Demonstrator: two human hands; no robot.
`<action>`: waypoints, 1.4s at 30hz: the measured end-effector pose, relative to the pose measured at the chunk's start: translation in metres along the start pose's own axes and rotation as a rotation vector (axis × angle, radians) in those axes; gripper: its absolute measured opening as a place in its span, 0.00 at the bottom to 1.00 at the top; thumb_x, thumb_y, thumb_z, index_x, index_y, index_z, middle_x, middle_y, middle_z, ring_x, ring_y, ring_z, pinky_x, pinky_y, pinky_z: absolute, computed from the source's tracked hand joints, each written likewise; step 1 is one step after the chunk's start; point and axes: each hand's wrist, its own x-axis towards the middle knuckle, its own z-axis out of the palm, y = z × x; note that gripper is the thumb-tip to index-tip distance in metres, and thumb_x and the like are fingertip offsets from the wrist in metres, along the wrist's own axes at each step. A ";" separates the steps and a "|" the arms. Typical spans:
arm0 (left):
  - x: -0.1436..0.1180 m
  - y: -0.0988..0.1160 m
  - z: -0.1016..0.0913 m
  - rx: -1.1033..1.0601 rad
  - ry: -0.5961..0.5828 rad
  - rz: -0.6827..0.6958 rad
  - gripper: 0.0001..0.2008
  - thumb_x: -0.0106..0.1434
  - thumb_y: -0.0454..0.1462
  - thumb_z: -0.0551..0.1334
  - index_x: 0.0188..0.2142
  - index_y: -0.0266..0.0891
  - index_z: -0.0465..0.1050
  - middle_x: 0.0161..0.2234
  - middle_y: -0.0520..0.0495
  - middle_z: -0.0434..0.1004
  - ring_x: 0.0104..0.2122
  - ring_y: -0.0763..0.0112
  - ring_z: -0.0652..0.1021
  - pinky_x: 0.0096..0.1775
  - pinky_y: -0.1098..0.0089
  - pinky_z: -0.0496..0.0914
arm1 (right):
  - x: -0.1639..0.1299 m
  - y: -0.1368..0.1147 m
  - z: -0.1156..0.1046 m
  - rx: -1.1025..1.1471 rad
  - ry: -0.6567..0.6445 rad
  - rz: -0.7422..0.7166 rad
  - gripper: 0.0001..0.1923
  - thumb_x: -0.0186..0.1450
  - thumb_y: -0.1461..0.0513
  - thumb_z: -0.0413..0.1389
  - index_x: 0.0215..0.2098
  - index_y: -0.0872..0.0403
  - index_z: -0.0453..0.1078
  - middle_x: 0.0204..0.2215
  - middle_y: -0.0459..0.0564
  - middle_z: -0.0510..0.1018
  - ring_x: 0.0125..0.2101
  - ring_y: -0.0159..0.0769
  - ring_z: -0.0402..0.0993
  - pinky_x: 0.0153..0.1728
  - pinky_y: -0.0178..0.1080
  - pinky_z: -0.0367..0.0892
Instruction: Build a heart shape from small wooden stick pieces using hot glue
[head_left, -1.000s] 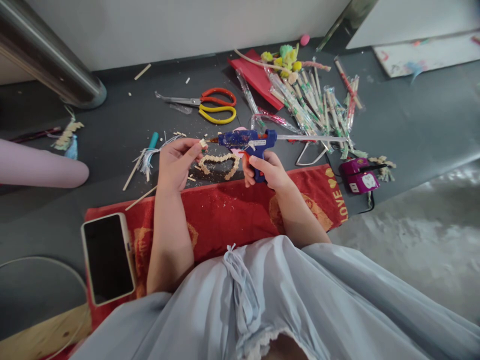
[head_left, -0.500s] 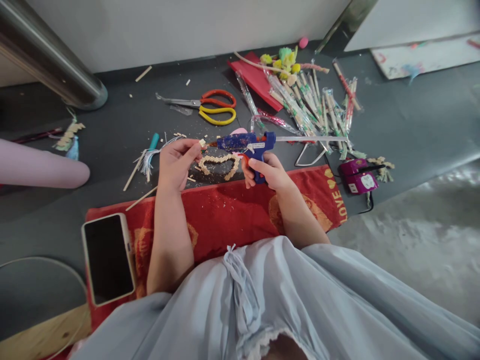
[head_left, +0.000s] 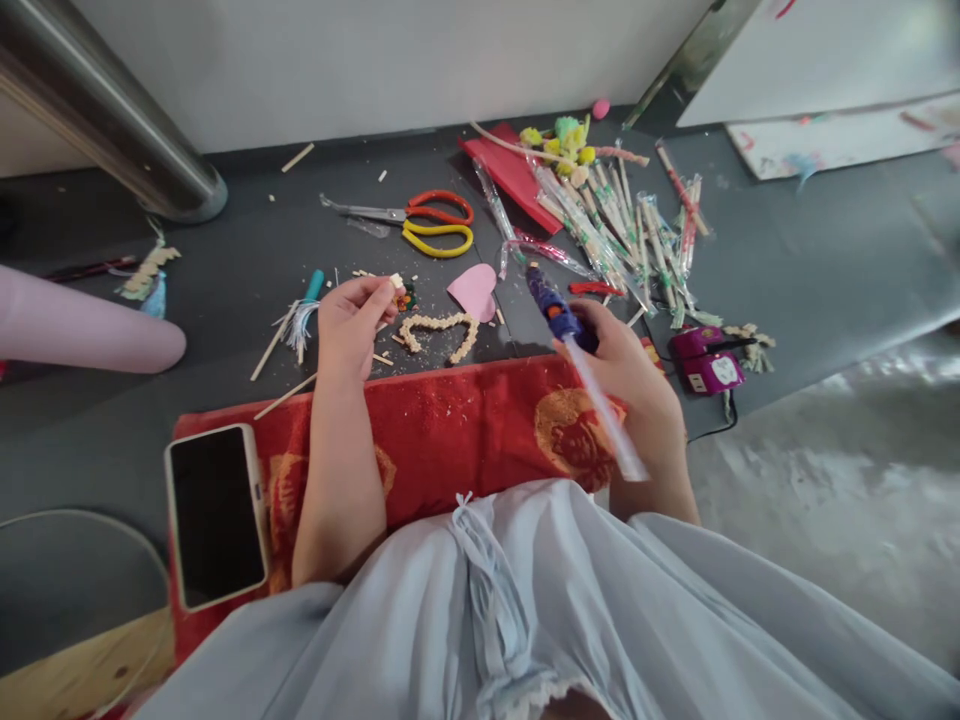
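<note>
Between thumb and fingertips, my left hand (head_left: 351, 318) pinches a small pale wooden piece (head_left: 396, 283). My right hand (head_left: 619, 350) is wrapped around a blue glue gun (head_left: 553, 308), its nozzle pointing away from me and a long clear glue stick (head_left: 604, 415) sticking out of its back toward my lap. On the dark surface between the hands lies a heart-shaped outline of small pale pieces (head_left: 466, 338), with an opening in it. Just behind it rests a pink paper heart (head_left: 474, 290). Pale crumbs are scattered around the outline.
Scissors (head_left: 439, 240) with red and yellow handles lie behind. Wrapped sticks (head_left: 600, 235) pile at back right, over a red sheet (head_left: 510, 175). A purple power adapter (head_left: 706, 360) sits at right. A phone (head_left: 216, 515) lies on the red towel (head_left: 465, 430) in front.
My right hand has drawn the glue gun away to the right from the small piece and turned it, so its nozzle points away from me. My left hand stays nearly in place, still pinching the piece.
</note>
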 end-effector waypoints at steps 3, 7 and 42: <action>0.002 0.000 -0.001 0.007 0.026 0.024 0.08 0.55 0.40 0.71 0.27 0.40 0.76 0.27 0.52 0.80 0.21 0.83 0.71 0.24 0.81 0.66 | -0.007 0.017 0.007 -0.156 0.034 -0.014 0.21 0.61 0.58 0.56 0.52 0.53 0.69 0.48 0.58 0.79 0.48 0.49 0.76 0.51 0.53 0.70; 0.007 -0.003 -0.005 -0.014 0.094 0.048 0.08 0.56 0.40 0.71 0.28 0.41 0.75 0.27 0.53 0.79 0.21 0.83 0.71 0.25 0.79 0.66 | -0.011 0.026 0.017 -0.315 -0.037 0.011 0.22 0.63 0.61 0.53 0.55 0.56 0.67 0.49 0.63 0.78 0.51 0.52 0.74 0.54 0.55 0.68; 0.025 -0.006 -0.049 -0.091 0.492 0.256 0.09 0.64 0.42 0.67 0.34 0.42 0.70 0.29 0.60 0.79 0.22 0.84 0.66 0.27 0.70 0.59 | 0.109 -0.137 0.071 -0.526 -0.508 -0.653 0.13 0.66 0.67 0.50 0.40 0.58 0.77 0.40 0.55 0.80 0.42 0.41 0.74 0.38 0.40 0.59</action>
